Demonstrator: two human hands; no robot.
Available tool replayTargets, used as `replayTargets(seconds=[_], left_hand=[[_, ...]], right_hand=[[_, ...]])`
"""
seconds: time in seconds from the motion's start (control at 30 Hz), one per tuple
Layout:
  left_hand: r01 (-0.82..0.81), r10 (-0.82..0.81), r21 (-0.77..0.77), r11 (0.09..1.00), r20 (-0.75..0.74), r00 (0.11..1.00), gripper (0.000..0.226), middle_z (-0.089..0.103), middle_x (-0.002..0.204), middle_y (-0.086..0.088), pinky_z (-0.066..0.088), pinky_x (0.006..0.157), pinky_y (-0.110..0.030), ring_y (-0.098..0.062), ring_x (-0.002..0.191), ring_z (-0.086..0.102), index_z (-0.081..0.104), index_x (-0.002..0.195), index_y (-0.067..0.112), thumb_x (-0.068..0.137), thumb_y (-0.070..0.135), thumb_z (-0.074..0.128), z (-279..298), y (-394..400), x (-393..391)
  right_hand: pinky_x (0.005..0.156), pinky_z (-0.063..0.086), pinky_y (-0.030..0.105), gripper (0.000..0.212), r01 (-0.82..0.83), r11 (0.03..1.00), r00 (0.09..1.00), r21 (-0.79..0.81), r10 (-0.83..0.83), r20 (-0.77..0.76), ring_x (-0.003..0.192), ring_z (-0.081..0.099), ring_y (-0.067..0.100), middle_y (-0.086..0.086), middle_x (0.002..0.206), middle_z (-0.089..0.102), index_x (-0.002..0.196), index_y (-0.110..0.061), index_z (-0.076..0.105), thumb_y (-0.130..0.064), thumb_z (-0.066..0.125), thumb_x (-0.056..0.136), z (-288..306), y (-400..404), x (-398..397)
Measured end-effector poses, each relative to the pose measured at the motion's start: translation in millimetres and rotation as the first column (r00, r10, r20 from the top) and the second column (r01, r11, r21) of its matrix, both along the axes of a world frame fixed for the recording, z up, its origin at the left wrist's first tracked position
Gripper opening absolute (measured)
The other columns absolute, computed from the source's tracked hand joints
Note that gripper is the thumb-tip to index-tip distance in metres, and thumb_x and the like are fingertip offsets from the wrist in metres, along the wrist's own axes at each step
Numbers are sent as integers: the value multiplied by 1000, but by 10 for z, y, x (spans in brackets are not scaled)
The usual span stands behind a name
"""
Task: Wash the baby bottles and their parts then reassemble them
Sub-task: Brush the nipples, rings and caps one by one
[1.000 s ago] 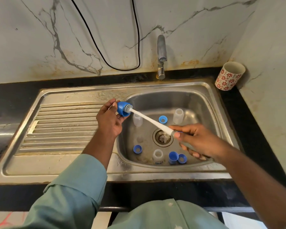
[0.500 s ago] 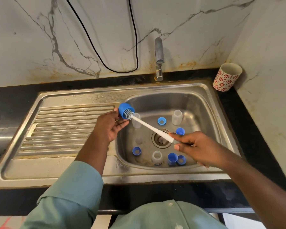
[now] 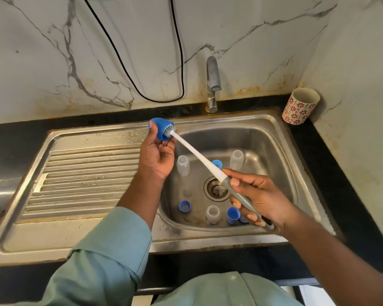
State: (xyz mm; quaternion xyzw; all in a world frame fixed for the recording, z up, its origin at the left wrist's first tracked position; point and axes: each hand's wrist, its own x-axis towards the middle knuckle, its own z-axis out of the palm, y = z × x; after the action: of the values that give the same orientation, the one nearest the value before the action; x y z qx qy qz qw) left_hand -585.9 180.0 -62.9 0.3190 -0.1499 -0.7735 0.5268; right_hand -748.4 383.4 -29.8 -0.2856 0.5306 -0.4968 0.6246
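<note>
A blue bottle cap (image 3: 160, 129) is held in the curled fingers of the left hand (image 3: 156, 155), raised above the near-left rim of a stainless-steel sink (image 3: 274, 138), its open mouth turned toward the right. The bristled head of a bottle brush (image 3: 197, 155) is set inside that mouth. The brush's white shaft runs down and to the right to a grey handle, which is gripped in the closed fingers of the right hand (image 3: 259, 197), held over the basin near the drain (image 3: 217, 188).

Loose parts are seen on the basin floor. A clear bottle (image 3: 183, 165) stands just right of the left hand, a second clear bottle (image 3: 236, 159) stands toward the back right, and a third (image 3: 212, 215) stands near the front wall. A blue ring (image 3: 217, 163) is partly hidden behind the brush shaft. Another blue ring (image 3: 184, 206) lies at the front left, and a blue cap (image 3: 233, 215) stands at the front beside the right hand.

The ribbed drainboard (image 3: 82, 180) is seen to the left of the basin. A tap (image 3: 212, 85) is mounted behind the sink, on a black counter (image 3: 341, 173). A red-flowered cup (image 3: 301, 106) stands in the back right corner, and a black cable (image 3: 142, 93) hangs against the marble wall.
</note>
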Motion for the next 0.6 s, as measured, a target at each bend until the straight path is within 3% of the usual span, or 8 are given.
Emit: replayTargets(seconds=[0.07,0.13,0.2,0.27,0.33,0.4,0.5,0.6], left_hand=[[-25,28,-25,999,110,994,24,70,97,-11,51,93,-31,-20,94,68,61,110,7,92,22,64,30,-50,34],[-58,65,-36,998,221,973,21,67,110,-12,54,98,-38,-24,106,66,63,109,9,90,14,68,26,-95,52],[-65,66,-12,998,244,968,23,66,111,-12,55,95,-36,-24,107,65,63,111,10,89,15,68,0,-127,73],[-25,24,1,1000,173,985,25,65,102,-9,53,91,-33,-20,95,66,60,112,10,90,21,66,2,-133,124],[9,-10,9,1000,65,998,27,67,94,-9,51,96,-33,-19,86,66,59,109,7,91,27,62,25,-154,192],[19,-19,7,1000,-1,1000,25,70,88,-10,48,101,-36,-21,88,65,59,106,5,97,28,56,86,-217,260],[-7,6,35,999,28,1000,28,66,98,-13,57,88,-37,-23,93,66,57,112,5,97,28,58,151,-260,302],[-33,20,99,995,123,992,41,62,107,-13,58,87,-39,-25,97,65,54,125,7,93,31,64,128,-248,315]], right_hand=[[35,30,23,30,20,999,984,38,-13,-179,38,39,15,12,67,55,123,-32,66,-22,57,96,26,-33,94],[35,33,23,31,-21,996,922,88,53,-383,38,41,13,6,62,55,126,-39,61,-27,54,99,79,-57,169],[35,34,22,30,-98,985,867,139,153,-474,37,42,11,1,56,54,126,-43,57,-31,53,99,189,-94,176],[34,35,23,29,-173,969,875,178,234,-424,38,43,11,3,59,55,122,-45,59,-33,58,96,367,-154,113],[32,37,21,35,-229,963,946,145,255,-199,36,43,12,8,62,55,120,-40,65,-35,65,85,499,-179,27],[29,34,19,42,-161,982,987,102,160,12,33,40,11,11,62,51,122,-31,68,-32,66,80,480,-138,17],[30,30,18,38,-78,992,996,100,81,-22,34,35,11,11,63,49,123,-32,67,-29,59,86,381,33,187],[33,31,21,40,-64,996,989,59,71,-130,36,35,13,12,66,50,124,-38,65,-33,58,85,383,139,398]])
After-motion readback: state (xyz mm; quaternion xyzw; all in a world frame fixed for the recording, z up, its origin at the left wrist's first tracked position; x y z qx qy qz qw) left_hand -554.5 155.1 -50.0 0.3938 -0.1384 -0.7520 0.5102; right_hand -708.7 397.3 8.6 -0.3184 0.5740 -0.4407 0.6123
